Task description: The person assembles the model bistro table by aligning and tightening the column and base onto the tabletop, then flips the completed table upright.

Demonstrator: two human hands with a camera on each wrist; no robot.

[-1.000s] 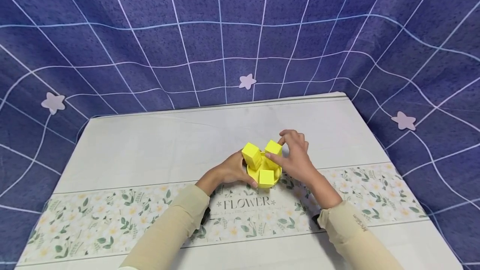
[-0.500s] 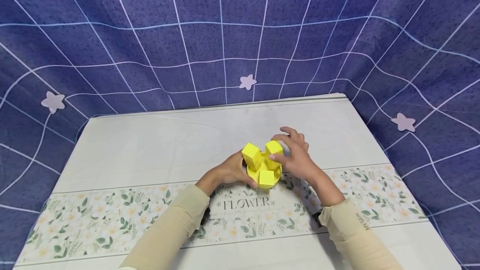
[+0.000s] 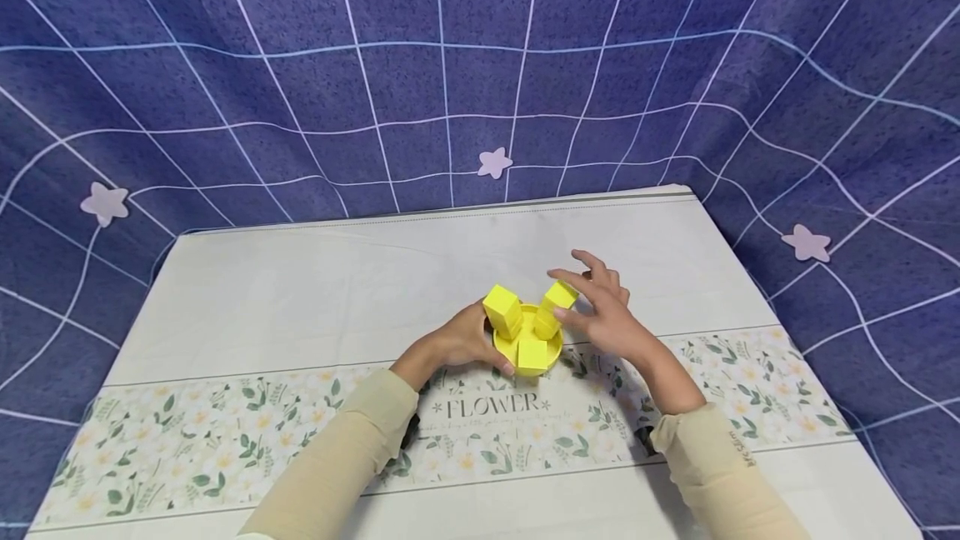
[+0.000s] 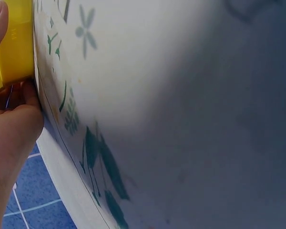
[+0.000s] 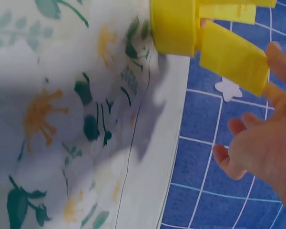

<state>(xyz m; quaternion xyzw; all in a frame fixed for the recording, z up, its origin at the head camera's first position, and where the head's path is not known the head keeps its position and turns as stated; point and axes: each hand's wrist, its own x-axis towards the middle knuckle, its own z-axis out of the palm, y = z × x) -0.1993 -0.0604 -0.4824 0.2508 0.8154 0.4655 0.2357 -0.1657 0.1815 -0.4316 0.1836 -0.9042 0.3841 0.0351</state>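
Note:
A round yellow holder (image 3: pixel 530 371) stands on the table with three square yellow posts rising from it. My left hand (image 3: pixel 461 338) grips its left side, thumb in front and fingers behind; in the left wrist view the fingers curl under the yellow wall. The left post (image 3: pixel 504 312) and the front post (image 3: pixel 532 354) are untouched. My right hand (image 3: pixel 611 319) pinches the top of the back right post (image 3: pixel 551 319), thumb on its near side and index finger over it. That post (image 5: pixel 233 59) leans outward from the holder, its lower end still at the rim.
The white table cover (image 3: pixel 300 290) has a floral band reading "FLOWER" beneath the holder. A blue grid-patterned curtain (image 3: pixel 405 90) with pale stars hangs behind the table and along both sides.
My right hand has moved a little to the right, and the back right post has tipped outward with it. The left hand and the holder stay in place.

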